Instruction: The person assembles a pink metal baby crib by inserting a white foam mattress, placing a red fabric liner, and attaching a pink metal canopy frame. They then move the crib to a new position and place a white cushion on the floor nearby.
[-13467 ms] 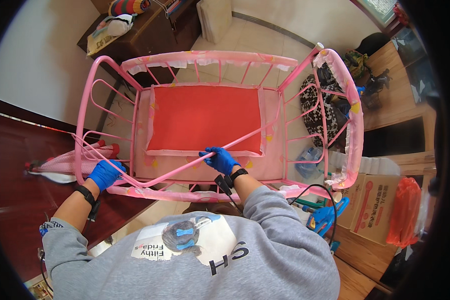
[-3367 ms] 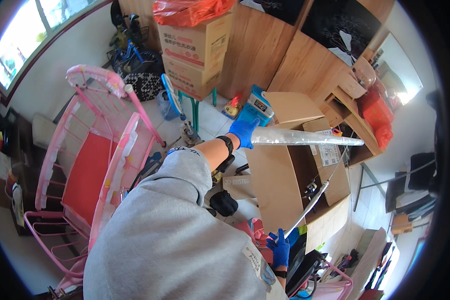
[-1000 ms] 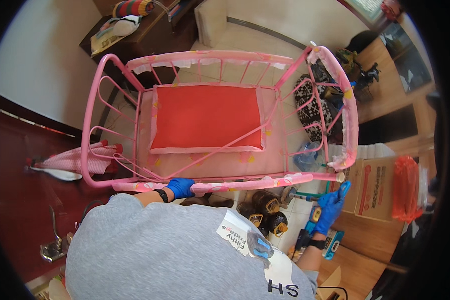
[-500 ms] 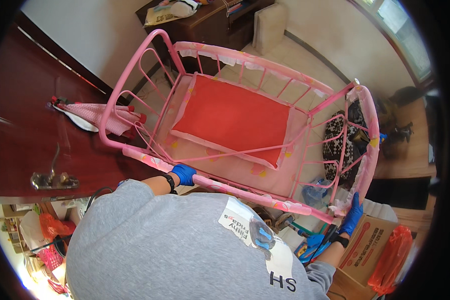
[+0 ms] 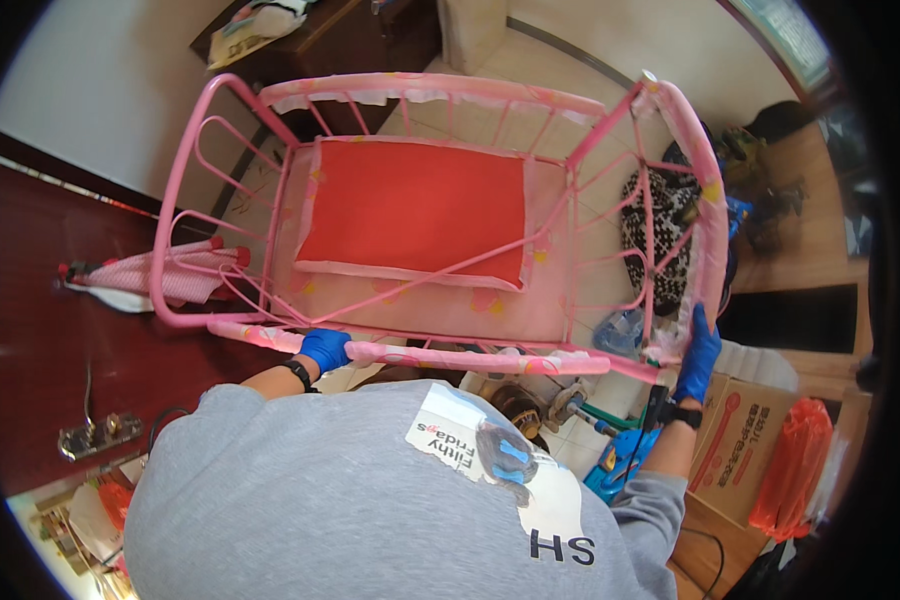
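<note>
A pink metal-framed crib (image 5: 480, 359) with padded fabric covers on its rails stands before me. On its pink mattress (image 5: 548, 290) lies a flat red pad (image 5: 420, 210) with a pale pink border. A thin pink bar runs diagonally across the near side. My left hand (image 5: 326, 349), in a blue glove, is wrapped round the near rail toward its left end. At the near right corner my right hand (image 5: 700, 358), also blue-gloved, grips the padded upright end rail, its fingers partly hidden.
A dark red door (image 5: 70, 240) with a metal handle is at left, near pink checked cloth (image 5: 175, 277). A dark cabinet (image 5: 330, 60) stands behind. At right are a cardboard box (image 5: 740, 450), red plastic bags (image 5: 792, 468), a patterned bag (image 5: 660, 240) and a blue toy (image 5: 620, 465).
The crib has shifted left in the picture and turned so its near rail runs more level; the surroundings have shifted too. Both hands keep their grips on it.
</note>
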The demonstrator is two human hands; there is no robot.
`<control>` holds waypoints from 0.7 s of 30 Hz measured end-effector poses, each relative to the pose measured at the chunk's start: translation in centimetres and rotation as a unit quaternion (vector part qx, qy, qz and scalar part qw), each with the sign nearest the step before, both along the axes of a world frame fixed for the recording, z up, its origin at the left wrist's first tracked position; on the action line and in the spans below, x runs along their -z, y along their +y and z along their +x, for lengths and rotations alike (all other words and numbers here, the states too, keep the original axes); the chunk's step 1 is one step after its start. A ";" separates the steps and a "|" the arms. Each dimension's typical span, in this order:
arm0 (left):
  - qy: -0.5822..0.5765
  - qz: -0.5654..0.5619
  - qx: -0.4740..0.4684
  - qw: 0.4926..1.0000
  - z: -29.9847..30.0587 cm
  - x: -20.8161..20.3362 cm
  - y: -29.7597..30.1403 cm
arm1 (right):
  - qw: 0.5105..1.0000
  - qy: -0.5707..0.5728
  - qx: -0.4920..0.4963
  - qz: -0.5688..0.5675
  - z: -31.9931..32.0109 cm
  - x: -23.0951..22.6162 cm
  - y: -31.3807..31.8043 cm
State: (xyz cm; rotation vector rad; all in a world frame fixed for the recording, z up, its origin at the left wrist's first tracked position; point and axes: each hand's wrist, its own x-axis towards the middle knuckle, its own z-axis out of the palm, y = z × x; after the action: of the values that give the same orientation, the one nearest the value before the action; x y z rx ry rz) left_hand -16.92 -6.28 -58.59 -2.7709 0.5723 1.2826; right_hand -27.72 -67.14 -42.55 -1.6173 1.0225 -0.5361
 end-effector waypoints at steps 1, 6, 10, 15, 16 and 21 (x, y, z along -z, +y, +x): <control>0.018 -0.011 -0.031 0.999 0.1 -0.2 -0.4 | 1.000 -0.008 0.000 -0.017 0.6 0.7 -0.6; 0.035 -0.008 -0.056 0.998 0.3 0.2 -2.4 | 0.998 -0.045 -0.029 -0.012 2.4 3.4 -3.6; 0.047 0.010 -0.023 0.999 1.1 1.7 -2.8 | 0.996 -0.063 -0.062 -0.015 5.8 4.2 -4.9; 0.023 0.017 -0.039 0.999 3.0 4.2 -2.0 | 0.996 -0.018 -0.077 -0.036 12.3 4.9 -4.9; 0.023 0.027 -0.026 0.999 3.4 4.6 -1.7 | 0.989 -0.082 -0.121 -0.019 13.3 5.3 -4.7; 0.041 0.049 -0.062 0.996 5.3 6.2 -0.6 | 0.993 -0.033 -0.117 0.011 19.1 6.9 -3.9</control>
State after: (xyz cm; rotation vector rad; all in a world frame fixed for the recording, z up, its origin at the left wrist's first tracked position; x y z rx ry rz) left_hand -11.58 -6.88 -64.82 -2.7227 0.3356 1.4141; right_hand -8.66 -71.07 -49.42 -1.6626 0.7740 -0.4162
